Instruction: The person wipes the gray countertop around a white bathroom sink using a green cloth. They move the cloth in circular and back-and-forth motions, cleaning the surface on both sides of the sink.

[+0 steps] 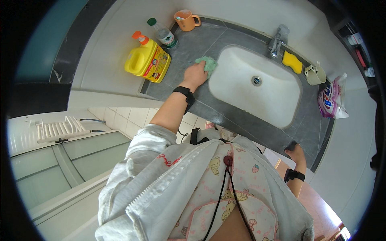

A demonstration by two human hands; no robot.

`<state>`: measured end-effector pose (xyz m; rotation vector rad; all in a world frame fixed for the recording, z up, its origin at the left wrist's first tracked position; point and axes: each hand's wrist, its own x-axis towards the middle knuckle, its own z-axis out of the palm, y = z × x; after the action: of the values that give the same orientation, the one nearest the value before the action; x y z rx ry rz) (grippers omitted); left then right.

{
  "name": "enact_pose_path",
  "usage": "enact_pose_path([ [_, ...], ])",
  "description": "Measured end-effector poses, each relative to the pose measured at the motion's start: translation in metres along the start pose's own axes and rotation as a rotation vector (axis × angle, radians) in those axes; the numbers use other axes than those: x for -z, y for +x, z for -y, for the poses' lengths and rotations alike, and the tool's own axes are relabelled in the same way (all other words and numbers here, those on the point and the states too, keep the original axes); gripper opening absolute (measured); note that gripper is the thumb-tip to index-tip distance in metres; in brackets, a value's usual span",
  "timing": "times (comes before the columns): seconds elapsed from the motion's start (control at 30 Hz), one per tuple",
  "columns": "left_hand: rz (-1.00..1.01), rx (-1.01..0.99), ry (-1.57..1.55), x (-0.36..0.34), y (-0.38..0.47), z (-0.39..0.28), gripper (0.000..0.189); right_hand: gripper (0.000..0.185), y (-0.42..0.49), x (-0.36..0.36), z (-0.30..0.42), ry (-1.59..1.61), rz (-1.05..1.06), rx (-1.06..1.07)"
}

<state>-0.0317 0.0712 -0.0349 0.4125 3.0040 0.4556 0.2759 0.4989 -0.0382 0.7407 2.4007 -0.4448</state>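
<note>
My left hand (196, 76) presses a crumpled green cloth (208, 64) onto the grey tiled countertop (193, 45). The cloth lies close to the left rim of a white rectangular sink basin (241, 84). At the counter's front edge, right of the basin, is my right hand (297, 154). A dark patch shows beside its thumb; whether it is a shadow or an object I cannot make out, and the fingers are partly hidden. A black band circles each wrist.
Left on the counter stand a yellow pump jug (149, 61), a clear plastic bottle (166, 36) and an orange mug (187, 22). Behind the basin are a chrome faucet (278, 40) and yellow sponge (292, 62). A pale cup (315, 75) and purple-white detergent pouch (332, 98) stand right.
</note>
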Motion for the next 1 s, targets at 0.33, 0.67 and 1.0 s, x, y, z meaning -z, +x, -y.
enact_pose_path([
  [0.33,0.062,-0.145,-0.147,-0.003,0.001,-0.011,0.031,0.087,-0.002,0.001,-0.002,0.027,-0.010,0.016],
  [0.67,-0.099,-0.045,-0.568,0.027,0.006,-0.024,0.036,0.089,-0.005,-0.003,-0.003,0.030,-0.055,0.053],
  [1.0,-0.325,0.216,-0.441,0.027,0.027,0.056,0.038,0.077,-0.013,0.007,0.010,0.074,-0.006,-0.017],
])
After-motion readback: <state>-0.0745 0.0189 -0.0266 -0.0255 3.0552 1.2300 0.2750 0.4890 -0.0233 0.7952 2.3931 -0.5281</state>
